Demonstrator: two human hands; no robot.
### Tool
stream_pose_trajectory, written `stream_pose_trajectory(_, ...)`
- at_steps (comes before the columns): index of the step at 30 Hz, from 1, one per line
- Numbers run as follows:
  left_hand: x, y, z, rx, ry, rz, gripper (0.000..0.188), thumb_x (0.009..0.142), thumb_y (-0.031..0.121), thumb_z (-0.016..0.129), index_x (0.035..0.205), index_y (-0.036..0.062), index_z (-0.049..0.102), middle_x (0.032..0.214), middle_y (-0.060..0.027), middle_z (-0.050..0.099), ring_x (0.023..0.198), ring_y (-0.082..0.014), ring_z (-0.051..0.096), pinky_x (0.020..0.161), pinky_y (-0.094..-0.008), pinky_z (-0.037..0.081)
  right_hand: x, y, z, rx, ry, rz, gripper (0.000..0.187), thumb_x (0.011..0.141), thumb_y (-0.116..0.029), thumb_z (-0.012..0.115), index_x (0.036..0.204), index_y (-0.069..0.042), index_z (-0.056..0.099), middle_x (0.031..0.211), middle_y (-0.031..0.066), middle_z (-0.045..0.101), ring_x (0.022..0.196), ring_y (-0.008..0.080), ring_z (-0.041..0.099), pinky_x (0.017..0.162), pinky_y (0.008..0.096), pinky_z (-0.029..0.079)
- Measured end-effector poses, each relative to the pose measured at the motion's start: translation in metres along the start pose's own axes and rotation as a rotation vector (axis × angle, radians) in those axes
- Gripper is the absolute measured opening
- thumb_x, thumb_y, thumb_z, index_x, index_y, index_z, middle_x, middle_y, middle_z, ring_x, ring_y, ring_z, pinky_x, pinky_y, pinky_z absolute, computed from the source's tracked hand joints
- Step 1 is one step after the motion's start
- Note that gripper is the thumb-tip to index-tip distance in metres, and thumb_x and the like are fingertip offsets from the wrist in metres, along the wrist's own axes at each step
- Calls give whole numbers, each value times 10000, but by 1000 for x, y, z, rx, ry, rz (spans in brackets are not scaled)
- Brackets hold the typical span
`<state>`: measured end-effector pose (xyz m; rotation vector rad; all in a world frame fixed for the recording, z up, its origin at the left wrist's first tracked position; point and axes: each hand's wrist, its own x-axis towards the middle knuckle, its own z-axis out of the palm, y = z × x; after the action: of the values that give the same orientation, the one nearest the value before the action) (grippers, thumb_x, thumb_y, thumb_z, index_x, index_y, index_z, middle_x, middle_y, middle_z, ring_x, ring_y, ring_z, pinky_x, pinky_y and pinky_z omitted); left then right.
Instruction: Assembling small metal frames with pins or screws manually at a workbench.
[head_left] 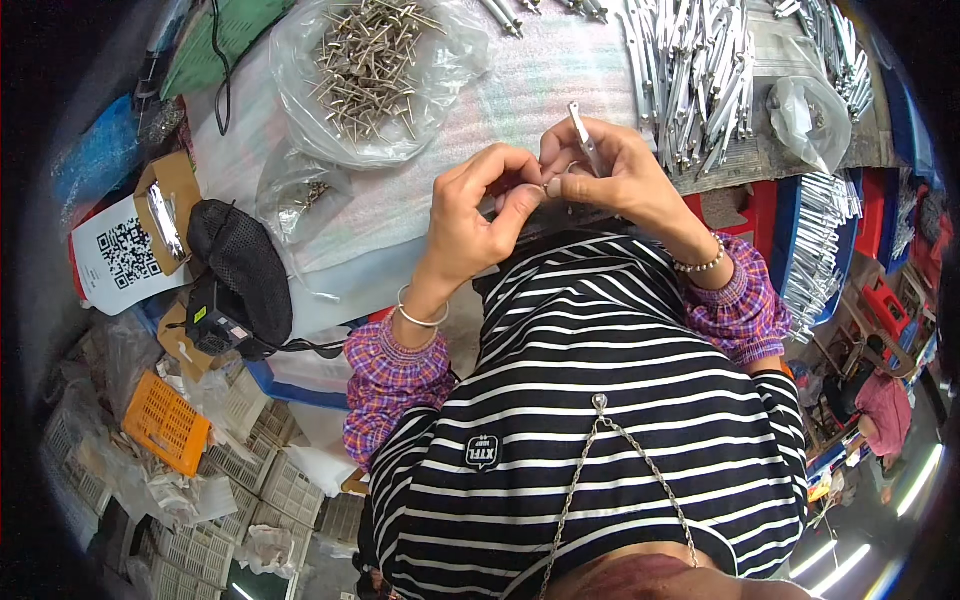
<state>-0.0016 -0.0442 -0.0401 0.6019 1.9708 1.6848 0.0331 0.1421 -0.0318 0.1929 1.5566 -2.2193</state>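
Pale, faintly striped cloth [545, 75] covers much of the desk [865, 150] I am looking down on through the head camera, with an orange crate [165, 422] low on the left, well apart from the work. On the cloth I see a clear plastic bag [455, 60] lying open around a heap of metal pins [370, 70], and a smaller clear bag [305, 200] just beside it.

Between the two, near the body, I find a slim silver strip [580, 125] in the right hand [620, 170]. That hand's grip is clamped on it. The strip's long axis runs away from the wearer, leaning slightly left at the far end; this free end, with a hole near its tip, stands out past the fingers, while the near end goes down into the grasp, hidden from me.

The left hand [485, 210] meets the right at the fingertips, thumb and index finger curled toward each other; whether its grip is closed on something I cannot tell.

To the right I have a pile of similar strips [690, 85], their long axes mostly running near to far, and beyond the desk's edge a blue tray [850, 250] with more.
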Motion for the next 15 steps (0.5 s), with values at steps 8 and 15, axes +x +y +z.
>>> stream_pose_trajectory(8, 2, 15, 4, 281, 70, 131, 103, 712, -54, 604, 768, 1, 536, 674, -22, 520, 560, -81, 474, 503, -218, 379, 1, 2, 0, -10, -14, -11, 197, 778, 19, 605, 963, 34, 539, 876, 31, 568, 801, 66, 558, 702, 193, 441)
stream_pose_trajectory(15, 0, 0, 4, 194, 93, 107, 84, 736, -15, 590, 767, 8, 516, 653, -9, 479, 523, -72, 423, 471, -213, 332, 2, 0, 1, 30, -18, -10, 189, 780, 22, 606, 957, 27, 540, 857, 24, 572, 785, 61, 566, 694, 183, 437)
